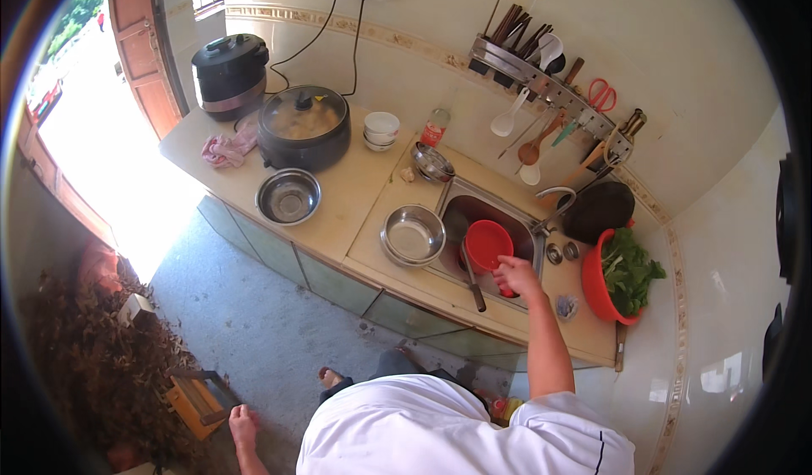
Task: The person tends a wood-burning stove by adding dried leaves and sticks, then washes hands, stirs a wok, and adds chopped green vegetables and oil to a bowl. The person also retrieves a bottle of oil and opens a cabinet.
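Note:
A red plastic dipper (488,245) sits in the stainless steel sink (458,205). My right hand (515,275) closes around its handle, and a bit of red shows below the fingers. Beside the dipper, a dark-handled utensil (474,284) leans across the sink's front rim; its head is partly hidden by the dipper. Left of the sink stands a pair of nested steel bowls (413,235). My left hand (242,421) hangs low over the floor with fingers curled and nothing visible in it. A small wooden stool (198,402) is nearest to that hand.
A red basin (596,284) of leafy greens stands right of the curved faucet (561,192). Further left are a steel bowl (288,197), a lidded electric pot (304,126) and a rice cooker (229,78). Utensils hang from a wall rack (539,72). Dry leaves (95,348) cover the floor at left.

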